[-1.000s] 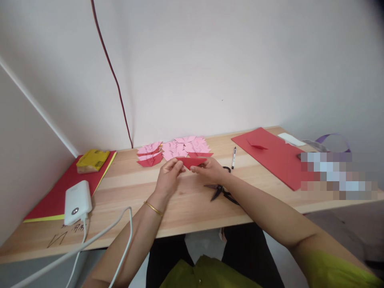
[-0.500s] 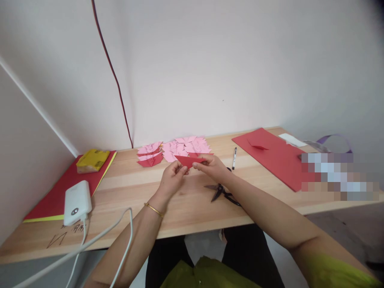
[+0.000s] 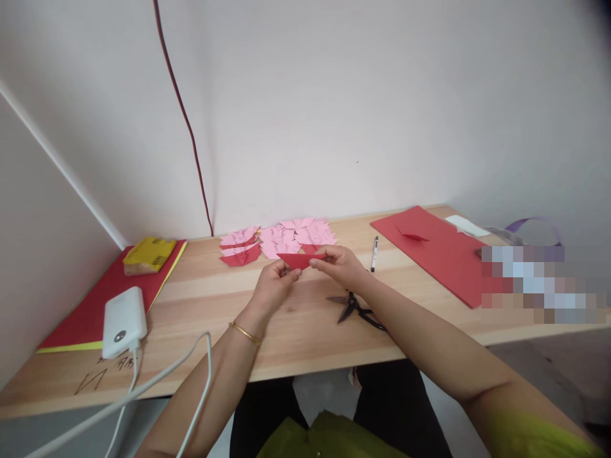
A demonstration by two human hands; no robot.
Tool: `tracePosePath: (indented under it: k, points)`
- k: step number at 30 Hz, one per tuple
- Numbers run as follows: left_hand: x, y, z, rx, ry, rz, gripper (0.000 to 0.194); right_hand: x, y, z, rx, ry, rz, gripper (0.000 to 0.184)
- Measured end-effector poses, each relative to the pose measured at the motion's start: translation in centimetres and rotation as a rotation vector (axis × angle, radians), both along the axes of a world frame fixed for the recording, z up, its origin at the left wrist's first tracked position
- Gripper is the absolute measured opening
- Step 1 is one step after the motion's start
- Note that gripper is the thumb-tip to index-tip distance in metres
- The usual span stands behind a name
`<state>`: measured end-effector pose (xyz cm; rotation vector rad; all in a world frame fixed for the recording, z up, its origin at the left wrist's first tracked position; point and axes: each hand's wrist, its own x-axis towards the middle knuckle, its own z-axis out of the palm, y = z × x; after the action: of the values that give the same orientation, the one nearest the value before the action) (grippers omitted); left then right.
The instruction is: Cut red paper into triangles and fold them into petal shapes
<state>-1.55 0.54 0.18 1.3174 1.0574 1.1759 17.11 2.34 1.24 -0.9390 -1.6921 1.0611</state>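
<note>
A small folded piece of red paper [image 3: 296,260] is held up over the middle of the table. My left hand [image 3: 274,285] pinches its left part between thumb and fingers. On the right side my right hand [image 3: 341,266] grips it, thumb in front and fingers behind. Behind the hands lie several pink folded papers [image 3: 279,240], with a red folded paper [image 3: 241,256] at their left front. Black-handled scissors [image 3: 352,306] rest with blades apart, close to my right forearm, which covers part of the handles.
A marker pen [image 3: 375,253] lies right of my hands. Further right are red paper sheets [image 3: 439,261] with a folded red piece [image 3: 411,234] on top. At left, a white power bank [image 3: 125,321] with a cable and a yellow package [image 3: 149,256] sit by red sheets [image 3: 90,299].
The red paper has tilted slightly between my fingers, and both hands have shifted only a little. The camera view has moved slightly. The other things lie as before.
</note>
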Motion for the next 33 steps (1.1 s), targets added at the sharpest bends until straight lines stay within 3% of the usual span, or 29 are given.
tracePosePath:
  k: [5, 11, 23, 29, 33]
  points:
    - [-0.3, 0.3, -0.4, 0.010, 0.080, 0.037, 0.019, 0.2, -0.1, 0.2, -0.005, -0.066, -0.030, 0.029]
    - [-0.6, 0.4, -0.5, 0.057, 0.141, 0.067, 0.019, 0.4, -0.1, 0.5, 0.093, -0.142, -0.027, 0.029]
    - [-0.4, 0.2, 0.1, 0.058, 0.103, 0.076, 0.017, 0.2, -0.3, 0.7, 0.125, -0.159, -0.024, 0.045]
    - [-0.3, 0.2, 0.1, 0.030, 0.028, 0.063, 0.018, 0.2, 0.1, 0.0, 0.039, -0.058, 0.046, 0.031]
    - [0.2, -0.2, 0.4, 0.005, -0.013, 0.004, 0.020, -0.4, 0.3, -1.2, -0.027, 0.062, 0.165, 0.035]
